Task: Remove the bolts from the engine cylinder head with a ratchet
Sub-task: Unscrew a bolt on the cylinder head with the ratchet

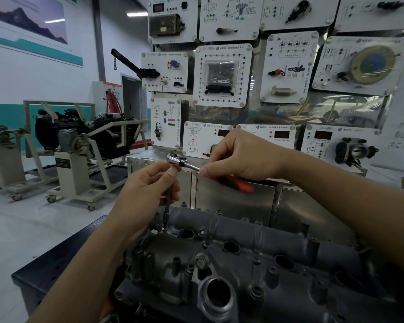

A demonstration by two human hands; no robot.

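Note:
The grey engine cylinder head (254,264) fills the lower middle of the view, with several bolts along its edges. A chrome ratchet (176,159) with a red and black handle (237,183) stands above it on a long dark extension (167,206). The extension's tip sits on a bolt (164,228) near the head's far left corner. My left hand (147,185) pinches the extension just under the ratchet head. My right hand (240,155) grips the ratchet's handle, covering most of it.
A steel cabinet (231,199) stands right behind the cylinder head, with a wall of white training panels (222,75) above it. Engine stands on wheels (75,159) are on the floor at the left. The head rests on a dark bench (56,264).

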